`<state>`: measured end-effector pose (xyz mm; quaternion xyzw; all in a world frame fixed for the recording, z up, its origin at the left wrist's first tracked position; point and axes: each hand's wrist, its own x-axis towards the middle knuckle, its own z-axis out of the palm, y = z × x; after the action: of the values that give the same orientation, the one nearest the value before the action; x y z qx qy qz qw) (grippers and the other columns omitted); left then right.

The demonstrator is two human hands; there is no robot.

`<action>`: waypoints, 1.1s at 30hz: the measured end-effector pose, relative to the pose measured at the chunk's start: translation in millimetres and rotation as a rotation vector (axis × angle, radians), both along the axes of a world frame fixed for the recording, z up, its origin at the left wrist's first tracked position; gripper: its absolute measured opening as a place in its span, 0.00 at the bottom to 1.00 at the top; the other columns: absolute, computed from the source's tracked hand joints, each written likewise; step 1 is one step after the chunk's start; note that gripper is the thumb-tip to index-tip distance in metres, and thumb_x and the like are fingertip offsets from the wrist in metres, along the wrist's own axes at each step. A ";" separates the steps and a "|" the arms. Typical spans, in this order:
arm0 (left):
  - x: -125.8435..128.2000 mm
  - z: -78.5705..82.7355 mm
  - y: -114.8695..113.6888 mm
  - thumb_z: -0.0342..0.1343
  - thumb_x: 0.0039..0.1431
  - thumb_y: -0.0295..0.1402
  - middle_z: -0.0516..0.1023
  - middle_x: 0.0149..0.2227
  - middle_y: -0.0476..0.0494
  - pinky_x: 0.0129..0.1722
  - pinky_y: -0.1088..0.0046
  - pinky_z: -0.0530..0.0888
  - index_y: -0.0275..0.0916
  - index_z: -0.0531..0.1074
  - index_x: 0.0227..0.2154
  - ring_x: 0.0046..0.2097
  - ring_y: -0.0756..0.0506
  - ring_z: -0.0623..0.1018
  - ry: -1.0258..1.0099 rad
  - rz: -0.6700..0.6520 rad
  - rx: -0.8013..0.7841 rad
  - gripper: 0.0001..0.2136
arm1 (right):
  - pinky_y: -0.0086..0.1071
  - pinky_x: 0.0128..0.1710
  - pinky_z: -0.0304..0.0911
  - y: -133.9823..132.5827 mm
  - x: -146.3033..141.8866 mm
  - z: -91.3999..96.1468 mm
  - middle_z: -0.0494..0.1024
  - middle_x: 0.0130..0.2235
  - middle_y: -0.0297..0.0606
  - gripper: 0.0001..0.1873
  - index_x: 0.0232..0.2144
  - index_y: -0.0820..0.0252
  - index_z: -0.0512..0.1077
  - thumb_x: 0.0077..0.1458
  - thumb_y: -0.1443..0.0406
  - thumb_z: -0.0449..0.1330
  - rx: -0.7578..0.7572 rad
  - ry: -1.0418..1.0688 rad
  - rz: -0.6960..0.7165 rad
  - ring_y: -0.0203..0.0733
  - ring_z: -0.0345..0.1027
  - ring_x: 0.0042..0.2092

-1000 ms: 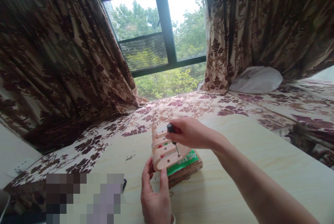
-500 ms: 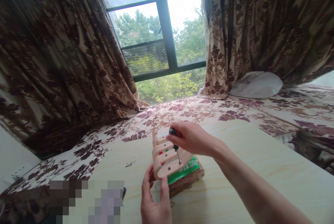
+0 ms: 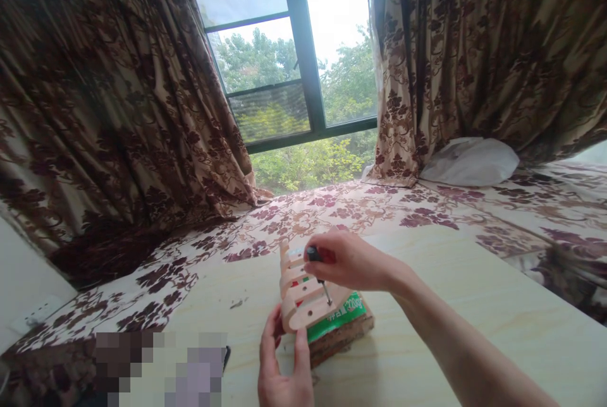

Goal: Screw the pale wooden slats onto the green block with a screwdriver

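Note:
In my right hand [image 3: 346, 260] is a screwdriver [image 3: 323, 283] with a dark handle, its metal shaft slanting down to the nearest slat of a pale wooden slatted piece [image 3: 303, 316]. The tip meets the slat near its right part; a dark hole shows in the slat left of it. My left hand [image 3: 286, 356] grips the near left end of the wooden piece between thumb and fingers. Beneath the slats lies a green printed packet [image 3: 339, 316], on top of a brown rough-edged block [image 3: 344, 340]. My right hand hides the far right part of the slats.
All this rests on a pale wooden board [image 3: 417, 331] over a floral cloth [image 3: 360, 205]. Small dark bits [image 3: 239, 303] lie left of the slats. A white plastic bag [image 3: 472, 162] sits at the back right. Patterned curtains [image 3: 114, 110] flank the window; a pixelated patch covers the lower left.
The whole view has shifted slightly, so everything sits a little lower and to the right. The screwdriver stays on the same slat, and my right hand has turned slightly around its handle.

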<state>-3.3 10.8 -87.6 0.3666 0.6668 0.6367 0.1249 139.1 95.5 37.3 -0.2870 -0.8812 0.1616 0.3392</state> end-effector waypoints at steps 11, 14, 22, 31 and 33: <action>-3.2 -1.7 -0.3 0.55 0.43 0.50 0.74 0.45 0.44 0.44 0.67 0.70 0.43 0.66 0.48 0.44 0.44 0.73 0.013 -0.013 -0.045 0.28 | 0.26 0.24 0.44 2.2 -0.7 -1.9 0.63 0.21 0.28 0.10 0.22 0.61 0.63 0.52 0.62 0.55 -0.022 -0.016 0.002 0.28 0.51 0.24; -1.9 -0.8 -0.8 0.54 0.45 0.49 0.73 0.45 0.44 0.45 0.68 0.69 0.44 0.66 0.48 0.45 0.44 0.73 0.019 -0.008 -0.007 0.27 | 0.27 0.24 0.43 4.9 -0.3 -3.2 0.62 0.20 0.28 0.14 0.20 0.61 0.61 0.52 0.60 0.55 0.004 -0.038 -0.061 0.29 0.50 0.24; 6.5 4.5 -2.5 0.54 0.47 0.48 0.73 0.46 0.45 0.47 0.67 0.66 0.44 0.66 0.48 0.46 0.45 0.71 -0.002 -0.005 0.035 0.25 | 0.27 0.24 0.44 5.6 2.5 -2.9 0.64 0.23 0.29 0.08 0.25 0.60 0.65 0.52 0.61 0.55 -0.032 -0.018 -0.049 0.29 0.52 0.25; -1.7 -2.8 -0.7 0.55 0.44 0.50 0.73 0.46 0.45 0.49 0.63 0.63 0.45 0.66 0.48 0.47 0.43 0.70 -0.001 -0.032 0.016 0.27 | 0.28 0.24 0.43 7.7 1.5 -2.8 0.63 0.21 0.30 0.15 0.21 0.61 0.62 0.51 0.57 0.57 -0.038 -0.047 -0.223 0.30 0.50 0.24; -1.6 -3.0 -0.1 0.55 0.44 0.50 0.73 0.46 0.45 0.49 0.63 0.63 0.45 0.66 0.48 0.47 0.43 0.70 0.004 -0.035 0.022 0.27 | 0.28 0.24 0.43 6.4 1.5 -2.7 0.64 0.23 0.30 0.13 0.24 0.60 0.63 0.52 0.58 0.56 -0.058 -0.029 -0.161 0.30 0.52 0.25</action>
<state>-4.9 10.7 -90.6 0.3809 0.6535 0.6409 0.1305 140.6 101.9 34.6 -0.3687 -0.8550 0.1551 0.3300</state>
